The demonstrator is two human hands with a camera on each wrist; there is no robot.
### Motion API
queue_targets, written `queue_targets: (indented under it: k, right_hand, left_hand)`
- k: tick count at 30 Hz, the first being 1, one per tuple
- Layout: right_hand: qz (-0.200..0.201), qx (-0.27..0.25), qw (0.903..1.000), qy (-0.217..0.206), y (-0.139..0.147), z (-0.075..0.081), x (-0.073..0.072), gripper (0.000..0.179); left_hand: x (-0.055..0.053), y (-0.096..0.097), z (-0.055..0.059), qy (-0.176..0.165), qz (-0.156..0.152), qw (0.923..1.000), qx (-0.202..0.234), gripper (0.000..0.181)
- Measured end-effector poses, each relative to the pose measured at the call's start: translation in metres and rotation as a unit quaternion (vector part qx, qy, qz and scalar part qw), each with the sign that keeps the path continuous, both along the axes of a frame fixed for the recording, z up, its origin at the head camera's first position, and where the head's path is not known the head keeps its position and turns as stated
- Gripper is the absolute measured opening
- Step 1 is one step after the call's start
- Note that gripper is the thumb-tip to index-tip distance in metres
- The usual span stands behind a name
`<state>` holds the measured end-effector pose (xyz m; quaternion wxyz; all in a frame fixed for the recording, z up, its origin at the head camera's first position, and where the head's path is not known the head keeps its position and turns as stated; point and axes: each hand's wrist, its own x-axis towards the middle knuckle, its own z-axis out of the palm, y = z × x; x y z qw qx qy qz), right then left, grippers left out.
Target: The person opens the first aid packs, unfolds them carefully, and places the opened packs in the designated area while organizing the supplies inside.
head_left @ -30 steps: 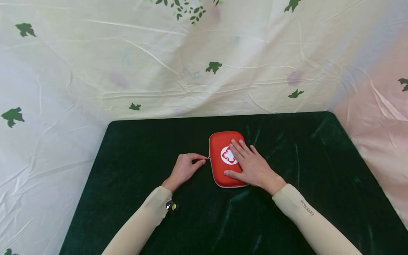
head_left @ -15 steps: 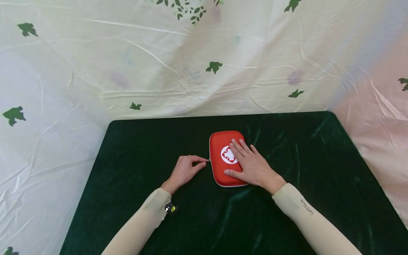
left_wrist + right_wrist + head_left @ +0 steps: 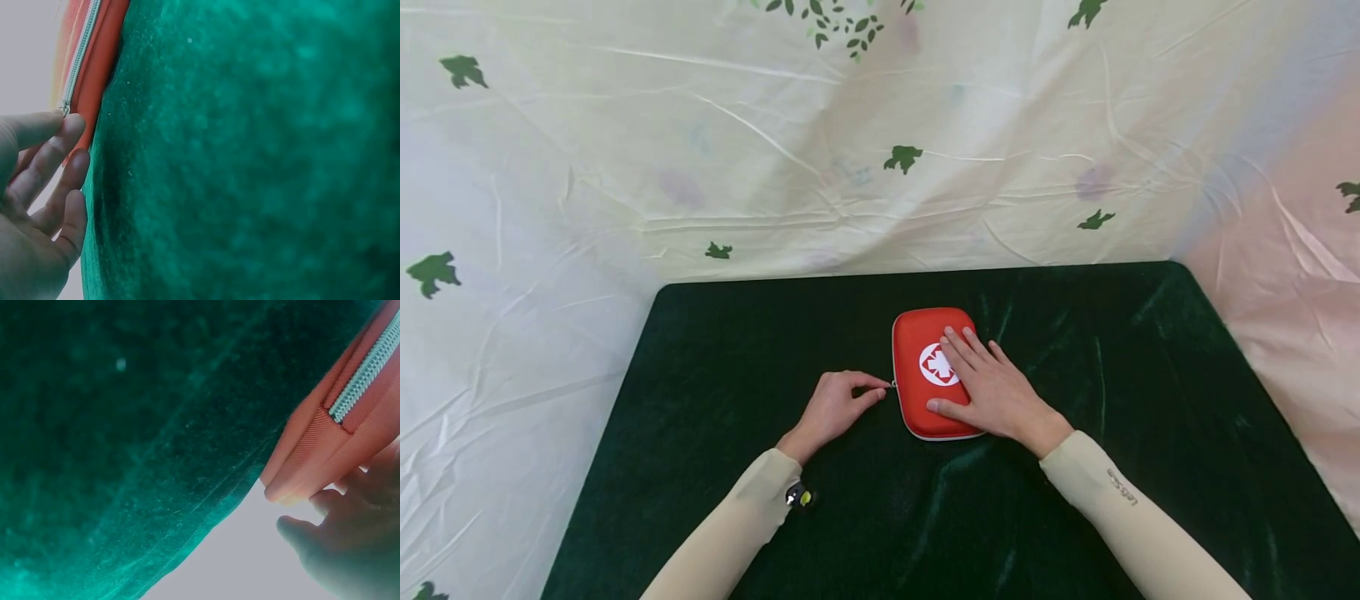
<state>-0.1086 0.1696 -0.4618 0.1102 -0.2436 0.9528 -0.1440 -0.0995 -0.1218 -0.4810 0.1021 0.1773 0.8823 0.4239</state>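
A red zip case (image 3: 917, 408) with a white cross emblem (image 3: 936, 365) lies flat on the green velvet tabletop. At its left side, my left hand (image 3: 835, 406) pinches the small zipper pull (image 3: 893, 384) between thumb and forefinger. In the left wrist view the pull (image 3: 65, 110) sits at the fingertips, with the pale zipper teeth (image 3: 81, 56) meshed along the edge beyond it. My right hand (image 3: 992, 387) rests on the case's lid, fingers spread and straight, partly covering the emblem. The right wrist view shows one end of the zipper (image 3: 365, 375) on the case's side.
Dark green velvet (image 3: 737, 350) covers the table, its far edge meeting a pale curtain (image 3: 775, 167) printed with green leaf shapes. A pinkish curtain (image 3: 1300, 250) hangs at the right. A small dark round device (image 3: 799, 497) is on the left sleeve's cuff.
My left hand has drawn the zipper pull a short way along the case's left side, toward the near end. The right hand stays in place on the lid.
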Motion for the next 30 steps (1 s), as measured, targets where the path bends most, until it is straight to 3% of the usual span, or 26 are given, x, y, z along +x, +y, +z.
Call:
queue_targets:
  k: [15, 23, 30]
  right_hand:
    - [-0.001, -0.001, 1.0, -0.001, 0.0, 0.0, -0.001, 0.106]
    - [-0.004, 0.007, 0.9999, -0.007, 0.0, 0.0, -0.002, 0.106]
    - [-0.003, 0.007, 0.9999, -0.009, 0.0, 0.0, -0.002, 0.105]
  left_hand:
    - [0.005, -0.003, 0.0, -0.004, -0.026, 0.9996, 0.005, 0.02]
    - [0.005, -0.008, -0.01, 0.016, -0.052, 0.998, 0.033, 0.022]
    - [0.012, -0.006, -0.001, -0.012, -0.049, 0.9986, 0.018, 0.02]
